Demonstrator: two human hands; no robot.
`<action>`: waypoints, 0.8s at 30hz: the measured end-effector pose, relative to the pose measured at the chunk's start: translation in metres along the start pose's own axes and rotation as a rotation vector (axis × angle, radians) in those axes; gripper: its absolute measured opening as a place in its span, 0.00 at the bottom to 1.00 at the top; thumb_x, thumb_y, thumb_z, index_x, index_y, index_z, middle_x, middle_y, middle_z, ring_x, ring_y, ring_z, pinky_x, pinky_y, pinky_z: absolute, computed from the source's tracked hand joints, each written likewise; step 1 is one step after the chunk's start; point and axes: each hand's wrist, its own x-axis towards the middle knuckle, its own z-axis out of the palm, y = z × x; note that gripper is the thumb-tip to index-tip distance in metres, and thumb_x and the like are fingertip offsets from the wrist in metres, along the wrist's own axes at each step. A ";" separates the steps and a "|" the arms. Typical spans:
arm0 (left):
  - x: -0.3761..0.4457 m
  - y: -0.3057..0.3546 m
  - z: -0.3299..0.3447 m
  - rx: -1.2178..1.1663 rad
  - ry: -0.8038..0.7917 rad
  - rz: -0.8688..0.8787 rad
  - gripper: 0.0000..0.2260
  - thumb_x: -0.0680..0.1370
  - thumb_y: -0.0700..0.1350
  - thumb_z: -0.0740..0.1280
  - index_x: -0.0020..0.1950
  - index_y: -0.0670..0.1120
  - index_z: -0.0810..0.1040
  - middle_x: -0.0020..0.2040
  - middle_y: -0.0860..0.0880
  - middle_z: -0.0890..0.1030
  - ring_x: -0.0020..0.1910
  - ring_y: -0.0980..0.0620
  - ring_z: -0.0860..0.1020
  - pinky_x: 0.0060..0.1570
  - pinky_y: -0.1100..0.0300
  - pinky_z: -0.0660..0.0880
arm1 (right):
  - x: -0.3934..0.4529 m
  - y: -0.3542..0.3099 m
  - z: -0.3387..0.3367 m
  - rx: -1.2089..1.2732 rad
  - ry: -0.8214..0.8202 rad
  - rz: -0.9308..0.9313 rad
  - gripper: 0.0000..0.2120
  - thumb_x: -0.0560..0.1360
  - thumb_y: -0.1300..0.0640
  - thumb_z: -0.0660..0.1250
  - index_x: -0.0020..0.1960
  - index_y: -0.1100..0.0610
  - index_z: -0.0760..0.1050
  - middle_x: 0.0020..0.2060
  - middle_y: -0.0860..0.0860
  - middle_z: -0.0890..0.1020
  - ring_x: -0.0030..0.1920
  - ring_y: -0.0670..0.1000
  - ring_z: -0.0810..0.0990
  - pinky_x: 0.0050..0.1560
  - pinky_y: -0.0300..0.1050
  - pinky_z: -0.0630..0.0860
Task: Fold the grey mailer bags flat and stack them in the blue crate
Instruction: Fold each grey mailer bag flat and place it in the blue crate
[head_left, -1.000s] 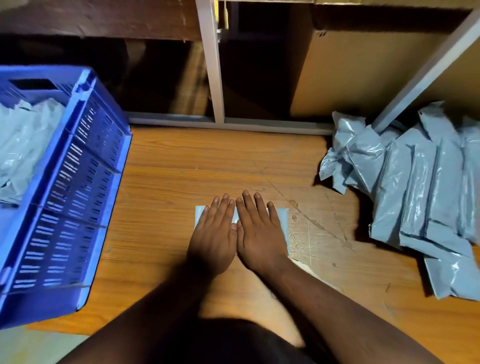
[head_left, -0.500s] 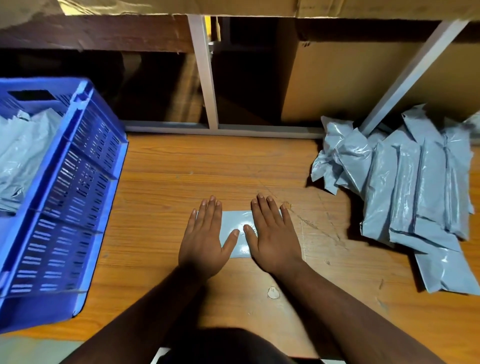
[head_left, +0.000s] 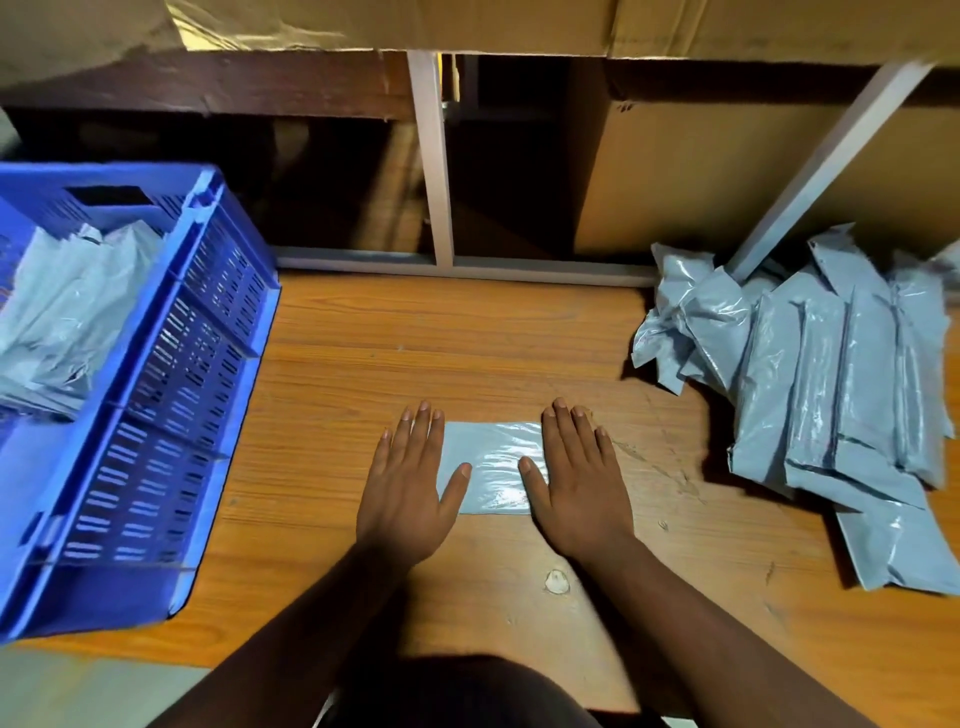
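- Both hands lie flat with straight fingers on one folded mailer bag (head_left: 491, 465) in the middle of the wooden table (head_left: 467, 343): your left hand (head_left: 410, 483) covers its left end, your right hand (head_left: 579, 480) its right end, with shiny plastic bare between them
- Press with your palms so trapped air leaves and the creases set
- Check that the edges line up before you lift it
- Carry it level to the blue crate (head_left: 171, 395) on your left, onto the bags (head_left: 67, 317) already inside
- Plenty of unfolded bags (head_left: 831, 379) wait in the pile at your right
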 end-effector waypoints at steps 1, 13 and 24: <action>-0.003 -0.003 0.000 0.006 0.003 -0.004 0.34 0.84 0.65 0.44 0.84 0.47 0.45 0.84 0.50 0.44 0.83 0.51 0.42 0.81 0.46 0.48 | -0.004 0.003 -0.001 -0.003 0.007 0.022 0.33 0.86 0.38 0.42 0.85 0.54 0.43 0.84 0.49 0.42 0.83 0.50 0.38 0.82 0.55 0.42; 0.007 0.015 -0.022 -0.136 0.070 0.014 0.30 0.84 0.61 0.39 0.84 0.51 0.47 0.83 0.55 0.45 0.82 0.58 0.41 0.80 0.54 0.38 | 0.012 -0.020 -0.015 0.027 0.088 -0.075 0.30 0.86 0.45 0.49 0.84 0.57 0.52 0.83 0.53 0.50 0.83 0.54 0.48 0.82 0.54 0.42; 0.011 0.030 0.005 -0.052 0.091 0.144 0.25 0.86 0.50 0.49 0.82 0.42 0.60 0.82 0.46 0.59 0.82 0.48 0.55 0.79 0.46 0.59 | 0.020 -0.044 0.017 -0.040 0.035 -0.121 0.28 0.86 0.48 0.45 0.84 0.56 0.54 0.84 0.53 0.53 0.84 0.54 0.48 0.81 0.57 0.48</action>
